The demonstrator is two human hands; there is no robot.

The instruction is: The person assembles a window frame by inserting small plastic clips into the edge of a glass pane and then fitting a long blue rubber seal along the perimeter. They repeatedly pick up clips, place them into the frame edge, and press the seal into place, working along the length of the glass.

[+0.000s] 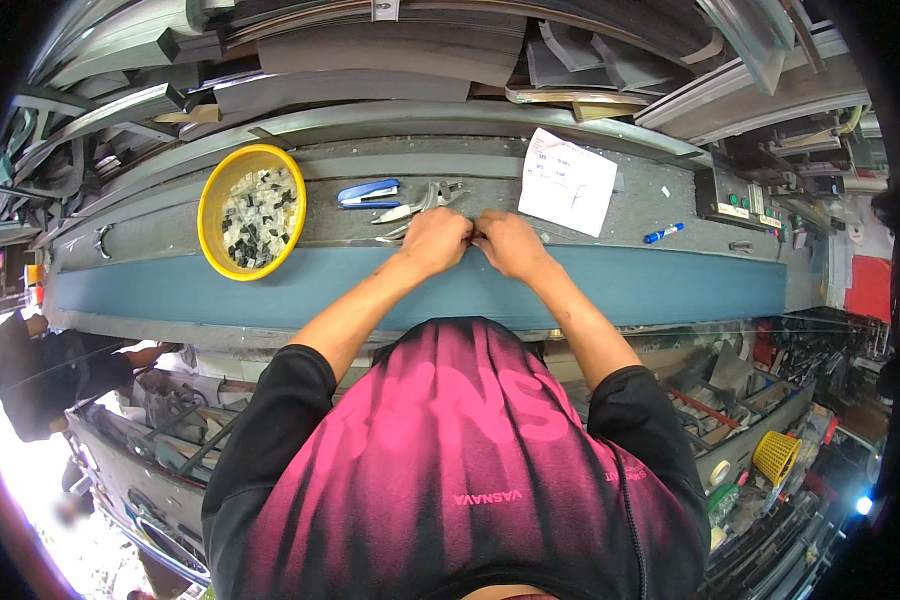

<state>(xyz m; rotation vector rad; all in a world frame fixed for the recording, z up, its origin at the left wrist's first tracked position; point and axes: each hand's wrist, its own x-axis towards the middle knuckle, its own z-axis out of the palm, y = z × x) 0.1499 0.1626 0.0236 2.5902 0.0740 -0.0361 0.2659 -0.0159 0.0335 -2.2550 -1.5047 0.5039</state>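
My left hand (pixel 438 240) and my right hand (pixel 510 246) meet over the far edge of a long blue-grey strip (pixel 610 283) on the bench. Both are closed, fingertips almost touching. Whatever sits between them is too small and hidden to make out. Just beyond my left hand lie metal pliers (pixel 432 197), partly covered by it. A blue stapler (pixel 368 193) rests to their left. Farther left stands a round yellow basket (pixel 206 215) holding many small clear, white and black plastic pieces (pixel 258 220).
A handwritten paper sheet (pixel 570 185) lies beyond my right hand, with a blue marker (pixel 663 233) to its right. A control box with green buttons (pixel 735 203) stands at the bench's right end. Stacked metal profiles (pixel 390 50) line the back. Another person (pixel 55 370) is at far left.
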